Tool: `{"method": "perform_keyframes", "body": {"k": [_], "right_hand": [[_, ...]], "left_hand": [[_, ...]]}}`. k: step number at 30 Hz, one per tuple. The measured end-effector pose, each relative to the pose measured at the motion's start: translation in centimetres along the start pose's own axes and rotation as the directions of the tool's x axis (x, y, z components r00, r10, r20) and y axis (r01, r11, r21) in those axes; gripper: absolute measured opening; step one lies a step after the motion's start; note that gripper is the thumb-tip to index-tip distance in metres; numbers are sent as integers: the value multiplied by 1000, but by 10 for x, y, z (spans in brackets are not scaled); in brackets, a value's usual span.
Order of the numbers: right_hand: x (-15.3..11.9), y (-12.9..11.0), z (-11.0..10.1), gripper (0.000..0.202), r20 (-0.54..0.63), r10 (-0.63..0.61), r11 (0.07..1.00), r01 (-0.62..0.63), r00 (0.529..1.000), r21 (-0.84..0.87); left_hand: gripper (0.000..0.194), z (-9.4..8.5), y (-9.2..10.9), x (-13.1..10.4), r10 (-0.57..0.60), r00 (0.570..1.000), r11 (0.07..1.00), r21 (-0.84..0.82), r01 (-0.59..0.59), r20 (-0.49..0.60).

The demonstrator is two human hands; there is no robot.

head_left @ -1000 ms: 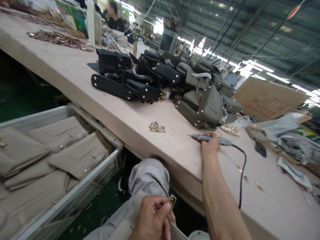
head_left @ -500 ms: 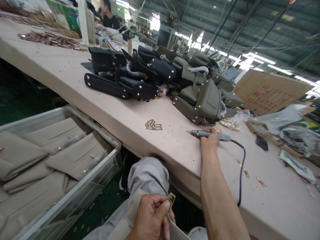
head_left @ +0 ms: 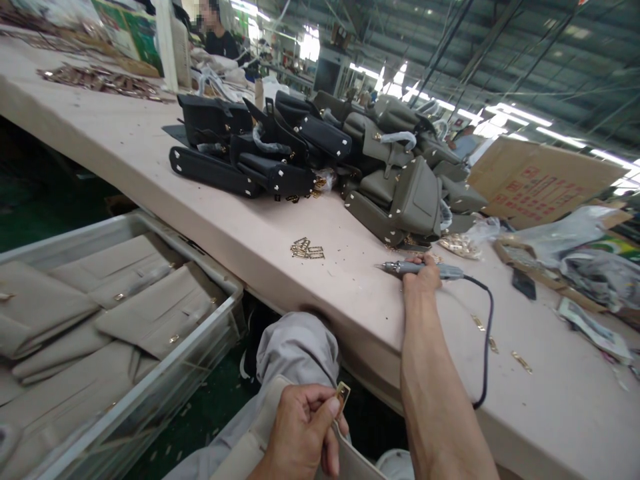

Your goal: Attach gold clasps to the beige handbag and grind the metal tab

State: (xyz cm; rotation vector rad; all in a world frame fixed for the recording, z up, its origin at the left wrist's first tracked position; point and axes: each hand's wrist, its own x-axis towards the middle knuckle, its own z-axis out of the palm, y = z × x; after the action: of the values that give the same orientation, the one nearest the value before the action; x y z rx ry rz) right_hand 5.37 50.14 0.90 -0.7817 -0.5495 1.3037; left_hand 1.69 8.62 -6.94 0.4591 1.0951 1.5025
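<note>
My left hand (head_left: 306,427) is closed, thumb and fingers pinching a small gold metal plate (head_left: 343,393) at the edge of a beige bag piece (head_left: 250,450) across my lap. Out on the table, my right hand (head_left: 423,275) wraps round a grey electric screwdriver (head_left: 450,271). Its thin tip points left, close to the tabletop, and a dark cord (head_left: 487,347) curves back from its rear end. Left of that tip lies a small cluster of gold metal frames (head_left: 306,249). Several more gold plates (head_left: 522,362) are scattered to the right of my forearm.
Black bags (head_left: 280,173) and olive-grey bags (head_left: 415,200) are heaped along the far side of the table (head_left: 350,300). A plastic crate (head_left: 233,293) at my left holds beige bags. A cardboard box (head_left: 545,180) stands at the back right. Someone in dark clothing (head_left: 223,44) is far off.
Almost nothing differs. The screwdriver and my right hand have shifted very slightly to the right; my left hand keeps its pinch on the gold plate.
</note>
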Motion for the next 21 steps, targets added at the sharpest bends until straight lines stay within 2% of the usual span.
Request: {"method": "perform_keyframes", "body": {"k": [6, 9, 13, 21], "right_hand": [[-2, -5, -2, 28, -14, 6, 1000, -6, 1000, 23], [-3, -6, -2, 26, -22, 6, 999, -5, 1000, 36], [-4, -9, -4, 27, 16, 28, 998, -29, 999, 60], [-12, -10, -1, 25, 78, 87, 989, -95, 993, 114]], "left_hand": [[69, 3, 15, -3, -8, 1000, 1000, 10, 8, -8], [68, 3, 14, -5, -9, 1000, 1000, 10, 9, -25], [65, 2, 9, -5, 18, 1000, 1000, 11, -17, -18], [64, 6, 24, -8, -17, 1000, 998, 53, 17, -5]]}}
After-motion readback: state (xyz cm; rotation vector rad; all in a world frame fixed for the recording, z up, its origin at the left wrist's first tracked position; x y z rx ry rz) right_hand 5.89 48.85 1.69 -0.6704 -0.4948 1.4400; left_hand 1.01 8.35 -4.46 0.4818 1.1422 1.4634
